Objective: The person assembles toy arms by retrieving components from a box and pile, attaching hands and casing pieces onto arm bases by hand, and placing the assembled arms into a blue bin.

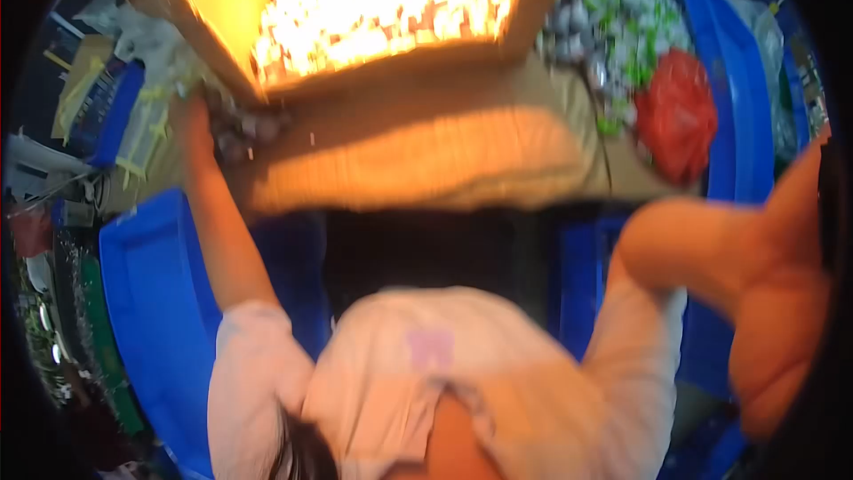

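Observation:
My left arm stretches up along the left side of an open cardboard box (382, 80). At its end my left hand (187, 98) is small and blurred, beside yellowish-white wrapping (147, 138) and small dark pieces (253, 129); its fingers cannot be made out. My right arm is bent at the elbow, and my right hand (782, 302) appears large and blurred at the right edge, close to the camera, with its fingers indistinct. Many small pieces (382, 31) lie in the box, strongly overexposed.
Brown cardboard or paper (426, 160) lies below the box. At the right are a red plastic bag (677, 116), silvery and green packets (622, 18) and a blue bin (737, 98). Another blue bin (151, 302) stands at the lower left.

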Available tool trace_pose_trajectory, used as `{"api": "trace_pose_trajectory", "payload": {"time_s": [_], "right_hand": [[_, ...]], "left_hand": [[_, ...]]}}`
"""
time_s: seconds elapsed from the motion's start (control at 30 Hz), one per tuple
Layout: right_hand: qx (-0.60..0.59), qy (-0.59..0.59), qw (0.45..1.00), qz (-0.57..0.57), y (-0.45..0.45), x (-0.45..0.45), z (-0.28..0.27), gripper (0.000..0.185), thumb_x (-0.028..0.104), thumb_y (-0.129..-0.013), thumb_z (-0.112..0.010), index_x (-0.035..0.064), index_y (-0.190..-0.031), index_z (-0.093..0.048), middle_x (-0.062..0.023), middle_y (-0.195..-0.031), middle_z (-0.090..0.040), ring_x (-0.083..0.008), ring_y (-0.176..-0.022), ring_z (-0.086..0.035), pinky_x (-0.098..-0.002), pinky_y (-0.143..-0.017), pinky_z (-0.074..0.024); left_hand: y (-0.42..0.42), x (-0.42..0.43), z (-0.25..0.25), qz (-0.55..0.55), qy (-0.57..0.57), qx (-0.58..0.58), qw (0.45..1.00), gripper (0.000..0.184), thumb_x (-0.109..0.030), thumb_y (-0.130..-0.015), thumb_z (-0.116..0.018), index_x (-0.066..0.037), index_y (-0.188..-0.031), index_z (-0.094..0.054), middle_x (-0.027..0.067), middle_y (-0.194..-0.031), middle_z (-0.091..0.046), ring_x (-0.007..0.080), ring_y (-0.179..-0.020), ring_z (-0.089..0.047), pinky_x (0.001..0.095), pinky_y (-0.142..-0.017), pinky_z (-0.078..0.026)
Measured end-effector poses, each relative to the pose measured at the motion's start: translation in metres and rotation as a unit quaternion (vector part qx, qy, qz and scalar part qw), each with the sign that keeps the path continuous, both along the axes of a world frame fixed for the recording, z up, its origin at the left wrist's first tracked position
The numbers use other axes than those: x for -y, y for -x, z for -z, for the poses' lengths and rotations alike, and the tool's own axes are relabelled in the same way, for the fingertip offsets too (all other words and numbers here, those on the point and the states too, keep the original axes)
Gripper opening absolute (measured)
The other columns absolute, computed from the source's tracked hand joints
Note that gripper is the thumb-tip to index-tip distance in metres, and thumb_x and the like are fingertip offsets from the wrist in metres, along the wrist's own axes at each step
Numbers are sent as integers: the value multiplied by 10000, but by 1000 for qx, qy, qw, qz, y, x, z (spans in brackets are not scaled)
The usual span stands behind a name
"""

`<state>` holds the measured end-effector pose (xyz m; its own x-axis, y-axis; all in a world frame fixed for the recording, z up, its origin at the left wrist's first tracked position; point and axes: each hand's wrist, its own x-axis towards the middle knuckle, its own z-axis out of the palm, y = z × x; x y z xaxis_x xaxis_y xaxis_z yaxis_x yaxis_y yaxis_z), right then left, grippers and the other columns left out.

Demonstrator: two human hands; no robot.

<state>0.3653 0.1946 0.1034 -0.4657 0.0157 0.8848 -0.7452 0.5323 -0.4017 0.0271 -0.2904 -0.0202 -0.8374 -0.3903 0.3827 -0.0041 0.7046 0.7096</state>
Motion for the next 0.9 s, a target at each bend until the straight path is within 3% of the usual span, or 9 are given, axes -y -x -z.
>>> {"api": "trace_pose_trajectory", "payload": {"time_s": [0.13, 0.2, 0.27, 0.33, 0.4, 0.43, 0.47, 0.7, 0.9], "right_hand": [[-95, -75, 992, 23, 11, 11, -26, 718, 235, -719, -680, 7, -1313, -348, -167, -1284, -435, -225, -900, -569, -295, -726, -433], [-129, -87, 987, 48, 10, 18, -29, 707, 233, -726, -671, 5, -1312, -346, -170, -1279, -438, -230, -908, -567, -303, -736, -431], [-154, -91, 981, 73, -1, 12, -26, 697, 230, -734, -661, 4, -1312, -344, -173, -1274, -441, -236, -915, -565, -310, -746, -428], [-149, -98, 980, 84, -8, 8, -25, 686, 228, -742, -652, 2, -1311, -342, -176, -1269, -444, -241, -922, -562, -318, -756, -425], [-149, -113, 978, 92, -3, 12, -29, 676, 225, -750, -643, 0, -1310, -340, -180, -1264, -447, -247, -930, -560, -325, -766, -422], [-148, -122, 977, 92, 1, 13, -32, 670, 224, -754, -638, -1, -1310, -339, -181, -1261, -448, -249, -933, -559, -329, -771, -421], [-149, -129, 976, 94, 6, 18, -35, 665, 223, -758, -634, -2, -1310, -338, -183, -1259, -450, -252, -937, -558, -333, -777, -420], [-178, -125, 953, 213, -12, 15, -25, 628, 215, -786, -601, -8, -1307, -331, -194, -1241, -460, -271, -963, -550, -360, -812, -410], [-186, -112, 964, 155, -8, -2, -30, 597, 207, -809, -574, -13, -1305, -325, -203, -1226, -469, -287, -985, -543, -382, -842, -402]], "left_hand": [[-6, -10, 9, 37, 59, -15, 997, 592, -293, -799, -569, 46, -1263, -424, 191, -1159, -542, 253, -1018, -555, 320, -817, -436], [-36, -37, -16, 70, -29, -11, 997, 539, -258, -826, -550, 35, -1262, -434, 172, -1220, -507, 223, -1068, -518, 296, -892, -398], [-30, -19, -9, 125, -141, -154, 970, 481, -214, -847, -537, 29, -1253, -450, 160, -1194, -526, 211, -1101, -494, 295, -934, -373], [-98, -60, -83, 104, -151, -249, 951, 413, -179, -876, -501, 30, -1231, -474, 157, -1191, -528, 210, -1122, -485, 309, -951, -369], [-141, -69, -145, 248, -262, -427, 829, 380, -155, -886, -441, 69, -1190, -485, 197, -1205, -512, 272, -1158, -463, 414, -1022, -308], [-173, -85, -187, 307, -288, -502, 755, 388, -184, -834, -505, 79, -1119, -500, 178, -1079, -530, 270, -1033, -489, 424, -944, -337], [-199, -92, -218, 375, -149, -551, 730, 371, -266, -908, -418, -13, -1163, -510, 119, -1109, -563, 247, -1036, -499, 400, -894, -358], [-161, -124, -215, 469, -206, -574, 639, 367, -278, -903, -426, -35, -1164, -512, 98, -1118, -560, 231, -1043, -494, 393, -902, -351], [-190, -111, -217, 429, -192, -604, 644, 364, -291, -898, -433, -58, -1166, -514, 77, -1128, -556, 215, -1051, -490, 386, -910, -345]]}}
